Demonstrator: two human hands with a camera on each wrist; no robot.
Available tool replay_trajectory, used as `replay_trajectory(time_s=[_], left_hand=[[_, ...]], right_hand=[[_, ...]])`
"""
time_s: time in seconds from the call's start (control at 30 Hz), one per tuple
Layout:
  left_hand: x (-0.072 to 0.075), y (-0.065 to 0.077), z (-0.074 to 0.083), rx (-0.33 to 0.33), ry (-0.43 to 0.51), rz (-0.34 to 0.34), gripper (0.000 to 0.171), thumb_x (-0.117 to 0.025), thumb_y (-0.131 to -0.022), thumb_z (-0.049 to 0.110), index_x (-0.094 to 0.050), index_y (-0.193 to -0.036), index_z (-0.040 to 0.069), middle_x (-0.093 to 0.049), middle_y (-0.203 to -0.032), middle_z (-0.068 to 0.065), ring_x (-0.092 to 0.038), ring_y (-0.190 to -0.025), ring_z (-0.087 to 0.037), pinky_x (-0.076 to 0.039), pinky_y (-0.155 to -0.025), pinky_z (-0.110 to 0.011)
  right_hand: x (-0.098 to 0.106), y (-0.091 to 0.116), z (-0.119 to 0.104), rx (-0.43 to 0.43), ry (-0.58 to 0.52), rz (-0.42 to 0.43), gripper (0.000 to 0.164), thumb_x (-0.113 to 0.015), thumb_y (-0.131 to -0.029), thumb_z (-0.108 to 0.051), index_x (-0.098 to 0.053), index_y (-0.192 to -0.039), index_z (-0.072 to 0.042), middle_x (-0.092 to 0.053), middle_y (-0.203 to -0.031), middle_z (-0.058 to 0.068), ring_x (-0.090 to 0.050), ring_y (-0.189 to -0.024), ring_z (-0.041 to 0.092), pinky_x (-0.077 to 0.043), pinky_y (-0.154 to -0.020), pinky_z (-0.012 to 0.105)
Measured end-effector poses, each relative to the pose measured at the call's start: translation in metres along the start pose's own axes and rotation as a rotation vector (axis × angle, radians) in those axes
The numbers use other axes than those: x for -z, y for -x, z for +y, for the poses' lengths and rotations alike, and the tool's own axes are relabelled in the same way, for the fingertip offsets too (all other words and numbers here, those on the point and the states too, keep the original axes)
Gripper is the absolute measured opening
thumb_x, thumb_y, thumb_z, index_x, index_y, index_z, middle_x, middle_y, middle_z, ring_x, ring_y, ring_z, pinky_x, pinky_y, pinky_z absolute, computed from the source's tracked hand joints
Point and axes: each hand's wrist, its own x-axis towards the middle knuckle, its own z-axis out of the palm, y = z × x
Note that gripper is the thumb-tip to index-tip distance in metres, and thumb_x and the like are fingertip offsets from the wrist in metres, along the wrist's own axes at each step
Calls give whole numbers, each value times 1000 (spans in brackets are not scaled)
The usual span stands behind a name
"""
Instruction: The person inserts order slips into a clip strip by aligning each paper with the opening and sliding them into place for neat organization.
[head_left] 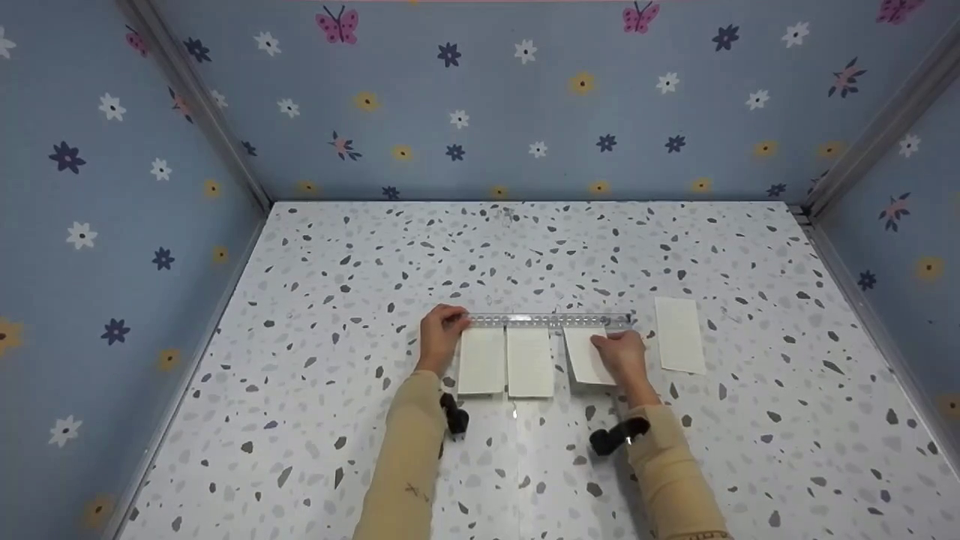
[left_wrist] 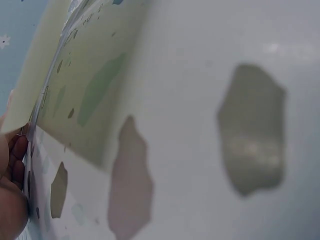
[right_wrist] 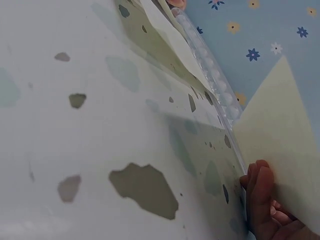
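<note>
A clear plastic strip with a row of round bumps lies across the table. My left hand grips its left end, fingers curled beside the corner of the first cream paper slip. A second paper slip sits to the right of that one; both have their top edges at the strip and their lower edges raised off the table. My right hand pinches a third paper slip by its right side, holding it tilted below the strip. In the right wrist view, this slip stands up beside the curled fingers.
Another paper slip lies flat to the right of my right hand. The speckled white tabletop is enclosed by blue flowered panels at the back and sides. Black wrist mounts stick out from both sleeves.
</note>
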Motion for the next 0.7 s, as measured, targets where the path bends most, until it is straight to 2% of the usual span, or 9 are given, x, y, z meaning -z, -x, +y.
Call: replay_trajectory(time_s=[0.3,0.37,0.43,0.53,0.57,0.63,0.7], left_hand=[[0,-1,0,0,-6,5,14,-67,-76,1,-65,-90,-3,-58,-85,-10,-53,-81,-20,-43,-74,-30],[0,0,0,-5,-7,5,14,-67,-76,1,-65,-89,-3,-58,-84,-10,-53,-80,-19,-43,-73,-30],[0,0,0,-7,-10,6,13,-67,-76,1,-66,-88,-2,-58,-84,-10,-52,-79,-19,-43,-72,-30],[0,0,0,-10,-15,3,13,-67,-76,1,-66,-89,-2,-58,-84,-9,-52,-79,-18,-43,-72,-30],[0,0,-1,-12,-18,3,13,-67,-76,1,-66,-89,-2,-58,-84,-9,-52,-79,-18,-43,-72,-30],[0,0,-1,-18,-16,4,14,-67,-76,1,-66,-89,-2,-58,-84,-9,-53,-79,-18,-43,-72,-30],[0,0,-1,-27,-7,6,14,-67,-76,1,-66,-89,-3,-58,-84,-10,-53,-79,-19,-43,-72,-30]], right_hand=[[-4,2,-3,4,1,-11,43,-59,-83,-22,-46,-113,5,-51,-105,18,-50,-93,27,-41,-81,36],[-5,2,-3,9,21,-8,43,-60,-82,-24,-47,-112,4,-51,-106,18,-50,-94,28,-34,-89,43],[-6,3,-4,8,47,-2,43,-60,-82,-26,-47,-112,3,-52,-106,17,-49,-96,28,-22,-96,52],[-8,3,-4,7,69,-3,44,-60,-82,-29,-48,-112,1,-52,-108,16,-49,-98,29,-3,-95,62],[-9,3,-5,5,65,-2,43,-60,-82,-28,-48,-112,0,-53,-108,16,-49,-98,29,-1,-95,62],[-10,2,-5,10,57,2,43,-61,-82,-27,-49,-112,1,-53,-107,17,-50,-98,29,-2,-95,62],[-11,3,-5,19,45,2,43,-61,-82,-25,-49,-111,3,-53,-107,18,-50,-96,29,-12,-98,56]])
